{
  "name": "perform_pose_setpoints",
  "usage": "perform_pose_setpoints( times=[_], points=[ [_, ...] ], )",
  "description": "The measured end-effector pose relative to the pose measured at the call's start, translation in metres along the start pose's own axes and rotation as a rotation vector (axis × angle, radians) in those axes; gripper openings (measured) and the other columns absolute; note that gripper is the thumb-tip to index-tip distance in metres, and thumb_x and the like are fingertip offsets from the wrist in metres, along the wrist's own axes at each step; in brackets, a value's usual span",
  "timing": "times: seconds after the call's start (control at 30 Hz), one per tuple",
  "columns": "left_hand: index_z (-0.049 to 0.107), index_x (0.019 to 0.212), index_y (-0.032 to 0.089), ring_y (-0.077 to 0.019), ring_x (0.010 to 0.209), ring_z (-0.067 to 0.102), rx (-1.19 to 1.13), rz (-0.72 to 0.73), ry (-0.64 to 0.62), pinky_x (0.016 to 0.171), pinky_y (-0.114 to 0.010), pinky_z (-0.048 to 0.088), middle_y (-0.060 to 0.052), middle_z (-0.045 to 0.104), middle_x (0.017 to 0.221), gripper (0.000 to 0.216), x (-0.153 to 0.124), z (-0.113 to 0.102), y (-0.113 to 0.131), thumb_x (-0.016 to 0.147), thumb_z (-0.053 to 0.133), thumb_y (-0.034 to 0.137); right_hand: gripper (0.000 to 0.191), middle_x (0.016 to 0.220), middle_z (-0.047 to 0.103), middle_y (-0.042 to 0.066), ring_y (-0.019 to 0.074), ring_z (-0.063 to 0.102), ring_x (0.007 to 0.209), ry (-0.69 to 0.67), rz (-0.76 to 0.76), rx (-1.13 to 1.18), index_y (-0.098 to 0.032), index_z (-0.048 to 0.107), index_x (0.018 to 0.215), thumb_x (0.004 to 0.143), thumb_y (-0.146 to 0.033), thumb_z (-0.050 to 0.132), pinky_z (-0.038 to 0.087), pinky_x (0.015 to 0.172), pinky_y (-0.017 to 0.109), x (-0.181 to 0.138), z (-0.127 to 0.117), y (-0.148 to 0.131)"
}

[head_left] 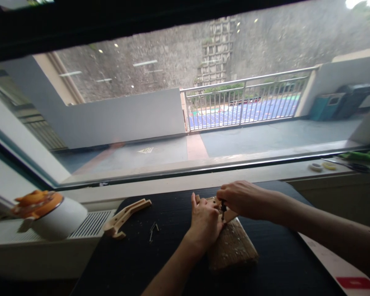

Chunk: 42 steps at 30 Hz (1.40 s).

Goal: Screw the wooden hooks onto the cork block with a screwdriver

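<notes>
My left hand [205, 222] rests on a small light wooden part [214, 202] that lies on a pale wooden block [232, 246] on the black table [160, 263]. Its fingers press the part down, curled over it. My right hand [243, 199] is closed in a pinch on a small dark tool [223, 208], whose tip points down at the wooden part. Both hands touch at the block's far end.
A curved wooden cut-out piece [126, 216] lies at the table's left, with a few small nails or pins [153, 229] beside it. A white and orange rounded object [49, 213] sits on the sill at left. A large window lies ahead; tape rolls [322, 166] are at far right.
</notes>
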<state>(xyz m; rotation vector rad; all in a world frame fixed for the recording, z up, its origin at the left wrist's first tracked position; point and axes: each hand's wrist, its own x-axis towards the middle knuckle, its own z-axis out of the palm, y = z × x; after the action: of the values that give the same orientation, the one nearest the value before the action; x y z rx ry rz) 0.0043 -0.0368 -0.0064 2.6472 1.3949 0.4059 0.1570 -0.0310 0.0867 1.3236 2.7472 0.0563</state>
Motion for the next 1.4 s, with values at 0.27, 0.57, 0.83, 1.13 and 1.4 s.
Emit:
perform_pose_setpoints(
  times=[0.27,0.57,0.83,1.13,1.4],
  points=[
    [0.072,0.079,0.023,-0.0256,0.103,0.053,0.002,0.002,0.007,0.111,-0.06,0.011,-0.003,0.069,0.102,0.017,0.002,0.004,-0.002,0.082,0.058,0.032,0.018,0.074,0.071,0.013,0.0246,0.068,0.07,-0.034,0.084,-0.077,-0.01,0.066,0.082,0.088,-0.016,0.051,0.032,0.05,0.026,0.001,-0.003,-0.006],
    [0.07,0.074,0.023,-0.0235,0.1,0.053,-0.021,0.0,0.006,0.11,-0.061,0.011,0.0,0.068,0.105,0.016,0.0,-0.002,0.001,0.082,0.057,0.028,0.01,0.082,0.071,0.006,0.0192,0.068,0.073,-0.019,0.004,-0.013,-0.017,0.064,0.086,0.085,-0.019,0.054,0.032,0.053,0.024,-0.001,-0.009,-0.007],
    [0.071,0.076,0.022,-0.0245,0.1,0.053,0.006,-0.008,-0.014,0.11,-0.06,0.012,-0.003,0.069,0.1,0.02,0.001,0.001,0.0,0.083,0.055,0.03,0.013,0.077,0.07,0.01,0.0221,0.068,0.071,-0.037,0.037,-0.071,-0.011,0.065,0.087,0.084,-0.01,0.052,0.032,0.051,0.026,0.001,-0.001,-0.002],
    [0.071,0.078,0.023,-0.0243,0.1,0.053,0.003,-0.002,-0.002,0.11,-0.06,0.012,-0.002,0.069,0.101,0.017,0.0,0.001,-0.001,0.082,0.056,0.03,0.017,0.08,0.071,0.013,0.0257,0.069,0.074,-0.019,0.099,-0.076,-0.012,0.065,0.086,0.087,-0.023,0.052,0.034,0.052,0.027,-0.001,-0.008,-0.007],
    [0.072,0.078,0.023,-0.0246,0.101,0.053,-0.008,-0.005,-0.007,0.111,-0.06,0.011,-0.003,0.069,0.1,0.018,0.0,0.001,0.0,0.083,0.056,0.03,0.01,0.077,0.071,0.005,0.0199,0.068,0.071,-0.027,0.044,-0.019,-0.016,0.062,0.085,0.085,-0.013,0.052,0.031,0.051,0.026,-0.005,0.0,-0.002]
  ],
)
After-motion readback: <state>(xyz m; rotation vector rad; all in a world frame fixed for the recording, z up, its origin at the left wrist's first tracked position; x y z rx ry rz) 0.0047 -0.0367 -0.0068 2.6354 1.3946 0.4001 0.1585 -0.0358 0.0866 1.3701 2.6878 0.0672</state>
